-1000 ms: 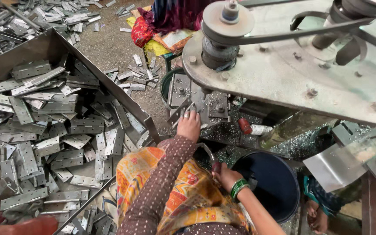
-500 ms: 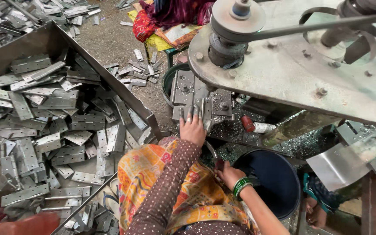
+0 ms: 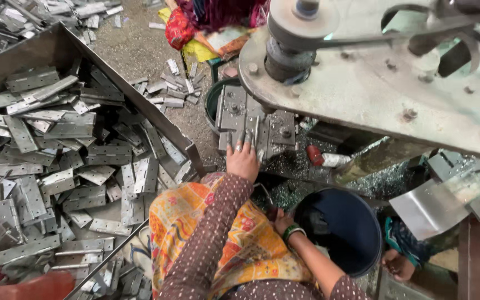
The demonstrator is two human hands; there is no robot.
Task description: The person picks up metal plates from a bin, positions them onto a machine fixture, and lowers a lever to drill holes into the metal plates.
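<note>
My left hand [image 3: 243, 159], in a dotted brown sleeve, reaches forward with its fingers spread and its fingertips resting on the grey metal die block [image 3: 251, 119] of a press machine. Thin metal pieces stand on the block between the fingertips. My right hand [image 3: 280, 220], with green bangles at the wrist, sits low by my lap next to the rim of a dark blue bucket [image 3: 343, 222]. Its fingers are curled and partly hidden, so what they hold is unclear. An orange patterned cloth [image 3: 195, 222] covers my lap.
A large metal tray [image 3: 134, 100] on the left is heaped with several flat grey hinge plates [image 3: 56, 166]. More plates lie on the gravel floor [image 3: 168, 91]. The machine's pulley plate [image 3: 373, 83] overhangs at the right. A bent steel sheet [image 3: 434, 203] and another person's foot [image 3: 398, 265] are at the lower right.
My left hand has moved forward onto the die block. My right hand stays by the bucket. The view has shifted slightly.
</note>
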